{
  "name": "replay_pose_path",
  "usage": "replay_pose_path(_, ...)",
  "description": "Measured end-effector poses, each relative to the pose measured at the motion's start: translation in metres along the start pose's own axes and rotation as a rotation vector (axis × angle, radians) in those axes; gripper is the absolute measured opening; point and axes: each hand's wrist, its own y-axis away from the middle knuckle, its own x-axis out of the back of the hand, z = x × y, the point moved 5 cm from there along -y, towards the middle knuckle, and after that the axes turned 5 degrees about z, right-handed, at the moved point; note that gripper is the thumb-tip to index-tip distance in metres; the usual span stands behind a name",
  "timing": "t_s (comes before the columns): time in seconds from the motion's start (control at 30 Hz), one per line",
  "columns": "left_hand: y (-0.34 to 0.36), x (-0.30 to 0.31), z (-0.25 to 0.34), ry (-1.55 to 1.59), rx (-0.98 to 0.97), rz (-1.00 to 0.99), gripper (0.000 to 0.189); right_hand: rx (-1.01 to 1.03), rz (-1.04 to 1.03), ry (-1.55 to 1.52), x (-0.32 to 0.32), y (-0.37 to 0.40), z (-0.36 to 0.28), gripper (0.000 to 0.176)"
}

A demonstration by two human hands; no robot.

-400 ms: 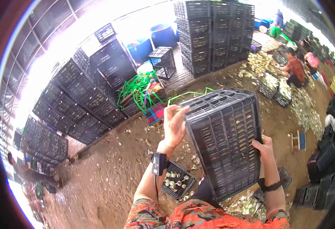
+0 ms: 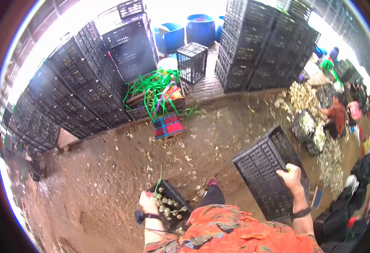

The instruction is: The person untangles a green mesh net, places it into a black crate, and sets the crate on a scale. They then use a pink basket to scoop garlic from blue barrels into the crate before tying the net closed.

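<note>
My right hand [image 2: 291, 177] grips the rim of a black plastic crate [image 2: 258, 168], thumb over the edge. The crate hangs tilted on its side at my right, clear of my body. Low on the left, my left hand [image 2: 148, 202] is closed at the edge of a smaller black crate [image 2: 180, 195] on the ground. Pale bulbs [image 2: 166, 206] with short stalks lie in that crate. A thin green strand [image 2: 158, 181] rises from my left fingers, which are partly hidden.
Tall stacks of black crates [image 2: 252, 46] stand behind, with blue barrels [image 2: 200, 29] between them. Green straps [image 2: 153, 90] heap over a crate beside a plaid stool [image 2: 168, 126]. A person [image 2: 336, 116] crouches at right near filled crates [image 2: 306, 126] and pale bulb piles [image 2: 303, 97].
My left hand has let go of the large crate and dropped to the small crate of bulbs. The large crate has swung right and lower in my right hand. The view has shifted.
</note>
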Motion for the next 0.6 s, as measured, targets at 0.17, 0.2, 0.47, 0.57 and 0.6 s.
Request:
replay_pose_path(0.17,-0.001,0.007,-0.084,0.998,0.945,0.687,0.017,-0.067,-0.142,0.069,-0.046,-0.124,0.008,0.044)
replay_pose_path(0.2,-0.009,0.000,-0.114,0.982,0.948,0.639,0.016,-0.060,-0.140,0.072,-0.053,-0.149,0.001,0.044)
replay_pose_path(0.47,-0.042,-0.046,-0.090,1.056,0.820,0.794,0.018,0.182,-0.236,-0.020,-0.162,-0.381,-0.131,0.036)
replay_pose_path(0.57,-0.072,-0.040,0.091,-0.494,0.207,0.296,0.014,0.267,-0.252,-0.118,-0.220,-0.482,-0.199,0.034)
replay_pose_path(0.6,-0.080,-0.054,0.113,-0.394,0.242,0.323,0.012,0.286,-0.253,-0.172,-0.238,-0.518,-0.225,0.035)
